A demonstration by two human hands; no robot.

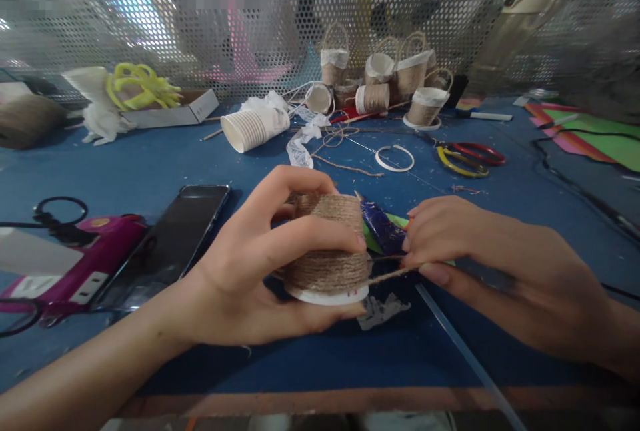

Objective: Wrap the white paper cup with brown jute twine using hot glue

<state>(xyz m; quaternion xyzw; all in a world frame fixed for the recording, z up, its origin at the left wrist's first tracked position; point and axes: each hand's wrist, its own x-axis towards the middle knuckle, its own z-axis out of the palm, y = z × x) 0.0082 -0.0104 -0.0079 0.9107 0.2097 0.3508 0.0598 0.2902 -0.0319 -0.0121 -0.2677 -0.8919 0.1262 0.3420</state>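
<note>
Left grip point(250, 251) curled firmly around the twine-wrapped cup point(325, 272), right grip point(495, 261) palm-down, pinched on taut twine point(393, 276).

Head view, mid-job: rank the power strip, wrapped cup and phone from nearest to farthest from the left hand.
From the left hand:
1. Wrapped cup: in its grip.
2. Phone: just left of it, on the table.
3. Power strip: farther left, beyond the phone.

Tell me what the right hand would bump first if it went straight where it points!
Probably the twine-wrapped cup in the left hand. The blue glue gun shows between the right hand and cup; depth is unclear, so it might come first.
</note>
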